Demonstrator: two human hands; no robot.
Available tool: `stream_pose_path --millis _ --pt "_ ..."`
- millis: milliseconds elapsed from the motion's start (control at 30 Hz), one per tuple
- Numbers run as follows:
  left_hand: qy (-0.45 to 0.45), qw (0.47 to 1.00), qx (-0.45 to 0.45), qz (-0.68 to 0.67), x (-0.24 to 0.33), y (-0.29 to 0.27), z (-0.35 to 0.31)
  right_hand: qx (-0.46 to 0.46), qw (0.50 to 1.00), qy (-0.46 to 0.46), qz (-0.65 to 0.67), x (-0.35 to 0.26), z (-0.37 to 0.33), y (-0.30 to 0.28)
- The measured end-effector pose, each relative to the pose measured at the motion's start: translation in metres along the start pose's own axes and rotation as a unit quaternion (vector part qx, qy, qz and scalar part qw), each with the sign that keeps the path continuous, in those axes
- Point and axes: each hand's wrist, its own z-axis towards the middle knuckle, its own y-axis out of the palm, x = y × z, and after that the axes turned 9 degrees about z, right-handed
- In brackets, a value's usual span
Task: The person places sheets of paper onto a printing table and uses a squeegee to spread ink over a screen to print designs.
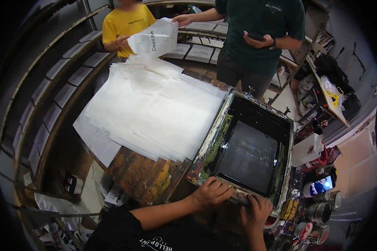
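A screen printing frame (292, 148) lies on the bench in front of me, its wooden edges crusted with paint. Black ink coats its mesh, and a dark grey rectangle (249, 146) shows in the middle. My left hand (213, 192) is closed over the near edge of the frame, its fingers curled. To its right, my right hand (257, 211) grips the same edge near the corner. Left of the frame lies a wide, overlapping pile of white translucent bags or sheets (155, 108).
Across the bench, a person in yellow (119, 25) and a person in dark green (259, 42) hold a printed white bag (153, 39) between them. Curved drying racks (50, 104) stand left. Paint cans (320, 211) and a lit phone (320, 186) are at right.
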Motion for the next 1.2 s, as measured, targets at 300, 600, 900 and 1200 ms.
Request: stream_pose_path --millis 300,600,900,1200 --pt "-0.009 0.999 -0.033 -0.015 0.0027 -0.0070 0.0019 0.011 1.000 -0.014 0.010 -0.0010 -0.0001 -0.0018" --pt "-0.009 0.997 -0.054 -0.052 0.0017 -0.0100 0.0013 0.005 1.000 -0.009 0.000 -0.0001 -0.0001 -0.0005" --pt "-0.015 0.998 -0.054 -0.039 0.0039 -0.0090 -0.0006 -0.006 1.000 -0.003 -0.001 0.0016 -0.0010 0.0008" --pt "-0.022 0.998 -0.036 -0.041 0.0055 -0.0088 -0.0017 0.004 1.000 -0.013 -0.003 0.0002 -0.0011 0.0004"
